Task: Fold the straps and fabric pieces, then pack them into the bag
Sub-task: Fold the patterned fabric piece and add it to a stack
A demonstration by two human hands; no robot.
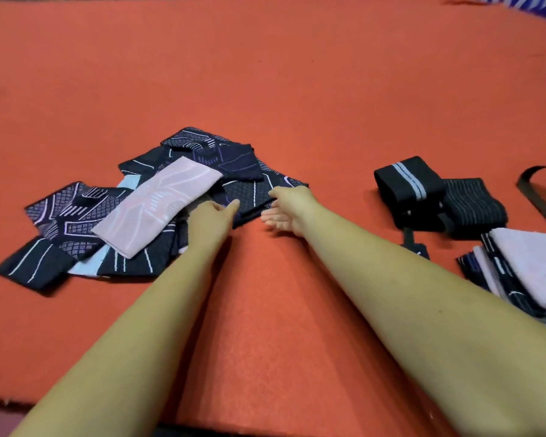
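2 hands lay mid-frame: the left hand touched the near edge of the dark patterned piece, grip unclear; the right hand hovered beside it, fingers straight, empty. Limp, light cloth, I judged, best pinched at its near corners.

A desk covered in orange-red, felt-like cloth fills almost the whole view, stretching from the near edge at the bottom to the far top. The cloth has a matte, slightly fuzzy surface with faint creases and one small dark speck towards the far middle. Along its near edge runs a dark strip, too blurred to identify. In the far top right corner, a blurred blue-and-white patterned material shows past the cloth's edge.
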